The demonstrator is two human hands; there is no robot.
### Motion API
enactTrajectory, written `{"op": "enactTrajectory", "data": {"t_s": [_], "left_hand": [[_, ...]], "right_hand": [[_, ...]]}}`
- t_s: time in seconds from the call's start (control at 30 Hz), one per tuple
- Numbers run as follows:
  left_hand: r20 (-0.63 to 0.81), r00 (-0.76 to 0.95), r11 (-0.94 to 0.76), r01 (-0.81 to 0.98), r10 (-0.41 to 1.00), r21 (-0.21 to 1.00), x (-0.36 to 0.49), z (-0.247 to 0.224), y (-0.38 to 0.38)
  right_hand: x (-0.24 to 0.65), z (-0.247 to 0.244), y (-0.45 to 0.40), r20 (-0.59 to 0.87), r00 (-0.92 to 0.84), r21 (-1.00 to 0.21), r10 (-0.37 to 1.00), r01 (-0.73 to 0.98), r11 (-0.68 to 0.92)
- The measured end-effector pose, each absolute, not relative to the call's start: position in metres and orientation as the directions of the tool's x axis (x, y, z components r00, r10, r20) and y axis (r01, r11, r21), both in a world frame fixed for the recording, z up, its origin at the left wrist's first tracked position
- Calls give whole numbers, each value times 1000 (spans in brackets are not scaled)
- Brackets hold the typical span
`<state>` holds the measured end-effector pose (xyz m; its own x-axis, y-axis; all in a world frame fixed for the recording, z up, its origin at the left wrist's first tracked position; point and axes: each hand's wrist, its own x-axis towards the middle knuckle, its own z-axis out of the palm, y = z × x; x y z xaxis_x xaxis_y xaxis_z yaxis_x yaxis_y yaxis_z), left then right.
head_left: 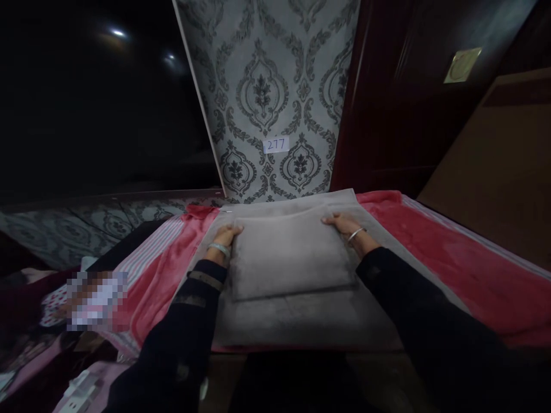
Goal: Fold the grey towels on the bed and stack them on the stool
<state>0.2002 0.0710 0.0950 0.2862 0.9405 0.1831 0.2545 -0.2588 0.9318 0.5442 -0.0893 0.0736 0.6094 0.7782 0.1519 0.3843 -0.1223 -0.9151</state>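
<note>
Two hands of mine are on a folded grey towel (289, 258), one at each far corner; my left hand (227, 235) has its fingers (235, 229) curled over the towel's left edge, gripping the fold, and my right hand (342, 223) has its fingers (329, 218) pinched on the right far corner in the same way; both wrists carry a pale bangle, and both arms are in dark sleeves. That folded part lies on top of a wider spread of the same grey cloth (301, 321), which reaches toward me past the fold; under it all is a red blanket (430, 252) that shows on both sides, wider on my right; along its left side runs a striped pink and white edge (142, 252). Straight ahead, just behind the towel, stands a panel of grey damask wallpaper (267, 86) with a small white label (276, 144) reading 277 stuck low on it; to its right is dark red wood (387, 115), and further right a brown board (495, 166); to the left the room is dark, with patterned grey surface (86, 223) low down; at lower left lies a heap of pink and white things (55, 304), too dim and blurred to tell apart.
</note>
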Motion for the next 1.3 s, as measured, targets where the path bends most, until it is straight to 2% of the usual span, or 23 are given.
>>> {"op": "enactTrajectory", "data": {"t_s": [0.1,0.17,0.27,0.33,0.37,0.43,0.5,0.53,0.6,0.67,0.73,0.83,0.93,1.0,1.13,1.3], "left_hand": [[364,339,-393,18,868,920,199,150,66],[512,319,-531,-33,797,847,192,176,59],[626,372,-686,41,686,727,169,169,41],[643,477,-771,123,598,625,145,131,26],[609,564,-799,168,558,577,131,107,19],[414,755,-817,274,509,507,103,59,6],[212,831,-802,379,515,461,80,26,1],[163,826,-786,426,540,447,73,19,1],[165,776,-749,493,609,443,73,21,9],[194,742,-736,523,641,429,96,40,18],[178,770,-767,524,613,370,137,60,21],[80,807,-802,561,585,205,206,73,8],[68,749,-752,658,659,44,250,54,-14],[39,724,-724,690,689,-12,258,34,-24],[21,712,-712,702,701,-17,254,10,-25],[43,711,-712,703,702,-5,254,9,-19]], "right_hand": [[557,121,-98,367,593,-911,716,386,147],[558,139,-113,547,569,-830,614,466,308],[547,119,-150,711,492,-680,501,663,314],[537,76,-181,752,367,-579,547,765,281],[534,50,-197,737,281,-537,615,796,280],[533,0,-228,622,137,-509,771,819,265],[539,-33,-252,478,114,-543,871,818,191],[544,-41,-259,424,158,-564,892,817,123],[549,-38,-257,362,293,-573,885,819,-36],[540,-15,-237,359,381,-525,852,837,-153],[511,14,-202,384,329,-438,863,888,-143],[442,42,-144,350,141,-284,926,958,-38],[381,37,-107,248,119,-186,961,980,-74],[362,21,-98,159,142,-170,977,979,-115],[375,-3,-104,97,159,-156,982,977,-143],[431,-9,-131,55,343,-87,938,937,-337]]}}
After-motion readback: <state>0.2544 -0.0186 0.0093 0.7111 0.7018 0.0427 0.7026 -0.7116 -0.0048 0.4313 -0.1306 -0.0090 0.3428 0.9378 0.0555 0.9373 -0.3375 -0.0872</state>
